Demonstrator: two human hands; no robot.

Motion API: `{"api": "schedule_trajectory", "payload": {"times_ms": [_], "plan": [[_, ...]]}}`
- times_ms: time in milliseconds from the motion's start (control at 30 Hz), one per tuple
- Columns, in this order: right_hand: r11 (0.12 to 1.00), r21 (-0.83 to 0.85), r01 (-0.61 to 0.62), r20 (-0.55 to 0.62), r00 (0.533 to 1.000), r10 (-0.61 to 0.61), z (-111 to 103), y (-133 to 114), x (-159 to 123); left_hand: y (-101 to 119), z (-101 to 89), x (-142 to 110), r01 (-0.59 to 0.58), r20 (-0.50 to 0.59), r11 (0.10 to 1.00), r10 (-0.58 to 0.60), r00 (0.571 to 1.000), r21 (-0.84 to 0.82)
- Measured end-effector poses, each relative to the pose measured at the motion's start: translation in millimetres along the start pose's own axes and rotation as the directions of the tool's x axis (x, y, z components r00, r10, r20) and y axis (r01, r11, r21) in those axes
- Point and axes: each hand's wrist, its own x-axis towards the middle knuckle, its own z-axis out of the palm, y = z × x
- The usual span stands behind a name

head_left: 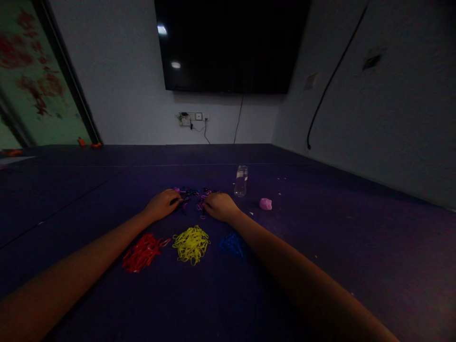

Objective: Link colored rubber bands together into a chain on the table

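My left hand [164, 204] rests at the left side of a loose pile of mixed dark and pink rubber bands [188, 191]. Its thumb and fingers are parted, with a dark gap between them. On the right side of that pile, my right hand [221, 206] is closed, fingertips down among pink and dark bands; what it pinches is hidden. Nearer to me lie three heaps of rubber bands: red ones [144, 252] by my left forearm, yellow ones [191, 244] in the middle, and blue ones [232, 245] beside my right forearm.
Behind my right hand stands a clear glass jar [241, 181] with a pale label. A small pink lump [265, 204] sits right of it, and white scraps [251, 213] dot the dark blue surface [210, 304]. A large black screen [231, 45] hangs on the far wall.
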Motion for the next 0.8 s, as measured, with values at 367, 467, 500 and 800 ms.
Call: {"api": "schedule_trajectory", "payload": {"times_ms": [367, 467, 500, 800], "plan": [[1.000, -0.003, 0.003, -0.005, 1.000, -0.003, 0.1, -0.2, 1.1, -0.2, -0.6, 0.3, -0.003, 0.015, 1.000, 0.003, 1.000, 0.009], [1.000, -0.008, 0.007, -0.014, 1.000, -0.007, 0.6, -0.3, 0.8, -1.0, -0.5, 0.2, -0.006, 0.021, 1.000, 0.005, 1.000, 0.014], [1.000, -0.009, 0.009, -0.015, 1.000, -0.009, 0.7, -0.3, 0.7, -1.5, -0.3, 0.1, -0.006, 0.020, 1.000, 0.006, 1.000, 0.015], [1.000, -0.011, 0.002, 0.000, 1.000, -0.002, 0.4, -0.6, 1.3, -2.0, -0.3, 0.9, 0.004, 0.036, 1.000, -0.004, 0.999, 0.020]]}}
